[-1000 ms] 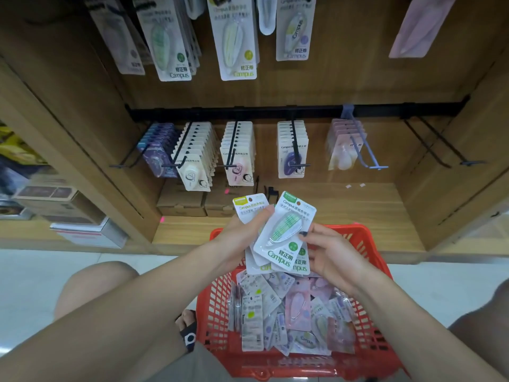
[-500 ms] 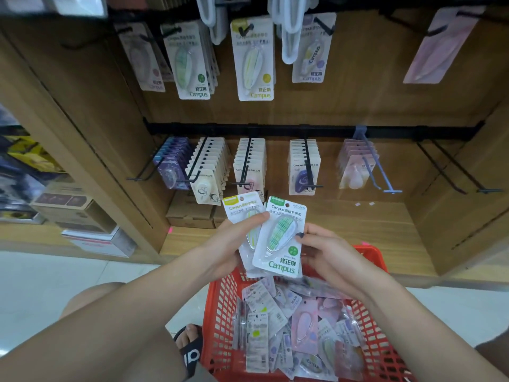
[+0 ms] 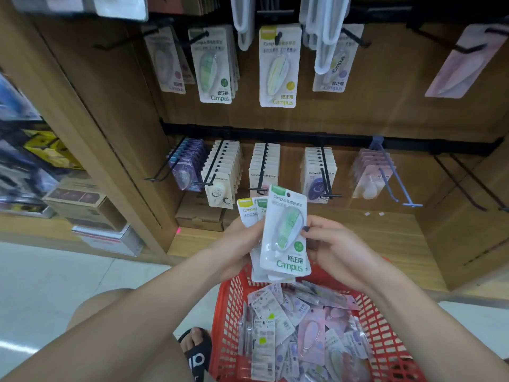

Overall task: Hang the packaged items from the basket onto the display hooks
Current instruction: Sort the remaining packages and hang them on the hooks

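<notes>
Above the red basket (image 3: 385, 340), both hands hold a fanned stack of packaged items; the front green pack (image 3: 286, 232) stands upright, long axis vertical, its hang-hole at the top edge. Left hand (image 3: 234, 249) grips the stack from behind and the left edge, fingers curled round it. Right hand (image 3: 338, 249) pinches the front pack's right edge between thumb and fingers. Matching green packs (image 3: 213, 64) hang on an upper-row hook (image 3: 199, 38), up and to the left of the held pack; the right hand looks better placed to lift it there, hole leading. Lower hooks along the black rail (image 3: 358, 140) carry other packs. Many more packs lie loose in the basket, which sits on the floor before the wooden shelf (image 3: 385, 238).
</notes>
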Demonstrator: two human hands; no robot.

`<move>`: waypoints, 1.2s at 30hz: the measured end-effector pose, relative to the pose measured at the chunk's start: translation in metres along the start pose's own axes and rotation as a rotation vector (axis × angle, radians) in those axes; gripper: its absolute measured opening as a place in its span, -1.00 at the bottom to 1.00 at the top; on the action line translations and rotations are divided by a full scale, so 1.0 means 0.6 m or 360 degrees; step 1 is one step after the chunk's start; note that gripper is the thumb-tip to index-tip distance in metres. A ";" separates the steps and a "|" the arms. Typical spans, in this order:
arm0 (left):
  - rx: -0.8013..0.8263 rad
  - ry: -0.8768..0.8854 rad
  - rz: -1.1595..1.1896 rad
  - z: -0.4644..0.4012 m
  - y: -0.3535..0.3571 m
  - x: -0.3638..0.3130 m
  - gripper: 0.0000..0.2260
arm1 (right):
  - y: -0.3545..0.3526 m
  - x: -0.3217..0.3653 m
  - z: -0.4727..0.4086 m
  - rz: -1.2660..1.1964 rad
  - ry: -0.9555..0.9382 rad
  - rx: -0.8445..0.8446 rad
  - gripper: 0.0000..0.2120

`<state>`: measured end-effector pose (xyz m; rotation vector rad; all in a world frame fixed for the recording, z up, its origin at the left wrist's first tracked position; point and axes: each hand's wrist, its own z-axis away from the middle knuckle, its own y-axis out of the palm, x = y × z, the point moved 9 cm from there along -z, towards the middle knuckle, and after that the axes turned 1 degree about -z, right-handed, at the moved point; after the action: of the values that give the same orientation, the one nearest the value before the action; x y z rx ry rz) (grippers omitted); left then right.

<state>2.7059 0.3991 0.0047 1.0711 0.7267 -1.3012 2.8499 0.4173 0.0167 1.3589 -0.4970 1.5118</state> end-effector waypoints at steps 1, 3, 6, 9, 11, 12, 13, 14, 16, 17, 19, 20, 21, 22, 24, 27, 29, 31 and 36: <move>0.0003 0.0013 0.0004 0.000 -0.003 -0.001 -0.65 | 0.006 0.005 0.000 0.0073 -0.0005 0.0009 -0.80; -0.0007 0.0036 -0.0004 0.005 -0.011 -0.010 -0.66 | 0.018 0.013 -0.003 0.0167 -0.0014 0.0033 -0.77; -0.0072 0.0106 -0.0021 0.016 -0.025 -0.032 -0.70 | 0.038 0.029 -0.012 0.0239 -0.0022 0.0044 -0.79; -0.0176 0.0241 -0.0034 0.027 -0.052 -0.056 -0.69 | 0.058 0.054 -0.020 0.0326 -0.0065 -0.0004 -0.81; -0.0290 0.0349 -0.0089 0.036 -0.081 -0.081 -0.72 | 0.070 0.084 -0.027 0.0501 -0.0182 -0.0085 -0.82; -0.0354 0.0405 -0.0119 0.042 -0.097 -0.095 -0.75 | 0.078 0.104 -0.031 0.0627 -0.0268 -0.0129 -0.82; -0.0421 0.0462 -0.0156 0.048 -0.112 -0.111 -0.77 | 0.089 0.124 -0.036 0.0722 -0.0346 -0.0166 -0.82; -0.0491 0.0515 -0.0189 0.055 -0.128 -0.126 -0.79 | 0.101 0.143 -0.041 0.0743 -0.0412 -0.0196 -0.81; -0.0609 0.0603 -0.0215 0.070 -0.157 -0.151 -0.82 | 0.131 0.182 -0.052 0.0691 -0.0519 -0.0202 -0.82; -0.0652 0.0632 -0.0199 0.075 -0.170 -0.160 -0.82 | 0.149 0.203 -0.057 0.0705 -0.0582 -0.0188 -0.83; -0.0699 0.0680 -0.0148 0.083 -0.189 -0.175 -0.78 | 0.188 0.241 -0.071 0.0789 -0.0692 -0.0146 -0.83; -0.0721 0.0697 -0.0120 0.086 -0.197 -0.180 -0.76 | 0.206 0.255 -0.078 0.0819 -0.0729 -0.0122 -0.83; -0.0746 0.0710 -0.0094 0.087 -0.206 -0.185 -0.74 | 0.223 0.268 -0.086 0.0837 -0.0764 -0.0101 -0.83; -0.0771 0.0715 -0.0070 0.088 -0.214 -0.190 -0.72 | 0.237 0.278 -0.094 0.0849 -0.0792 -0.0091 -0.82; -0.0804 0.0728 -0.0029 0.090 -0.228 -0.198 -0.72 | 0.260 0.296 -0.107 0.0843 -0.0829 -0.0090 -0.82; -0.0835 0.0737 0.0014 0.091 -0.250 -0.205 -0.81 | 0.278 0.318 -0.122 0.0793 -0.0863 -0.0174 -0.81; -0.0832 0.0735 0.0039 0.090 -0.258 -0.206 -0.83 | 0.280 0.327 -0.133 0.0821 -0.0888 -0.0263 -0.78; -0.0822 0.0738 0.0056 0.086 -0.260 -0.207 -0.81 | 0.279 0.330 -0.140 0.0830 -0.0876 -0.0324 -0.81; -0.0795 0.0716 0.0053 0.074 -0.259 -0.209 -0.78 | 0.275 0.333 -0.150 0.0771 -0.0842 -0.0363 -0.84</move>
<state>2.5269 0.4177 0.1020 0.9582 1.2872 -0.7849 2.6903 0.5018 0.2234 1.5189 -1.3698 1.3932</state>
